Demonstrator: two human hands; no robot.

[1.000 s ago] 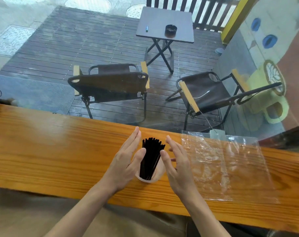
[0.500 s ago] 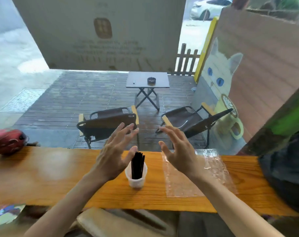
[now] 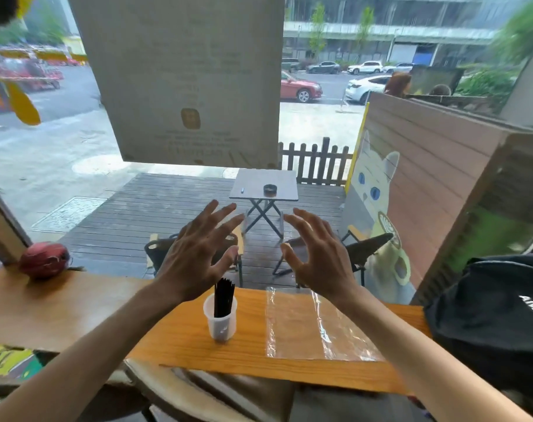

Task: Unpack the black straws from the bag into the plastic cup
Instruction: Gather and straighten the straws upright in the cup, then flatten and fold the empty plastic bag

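Head view, nearest first: on my desk (image 3: 76, 312) the plastic cup (image 3: 220, 318) stands holding the black straws (image 3: 224, 297) upright, the bag (image 3: 317, 325) flat and apparently empty just beside it. Above, my left hand (image 3: 198, 257) and right hand (image 3: 318, 257) hover spread, holding nothing. I judge unpacking done.
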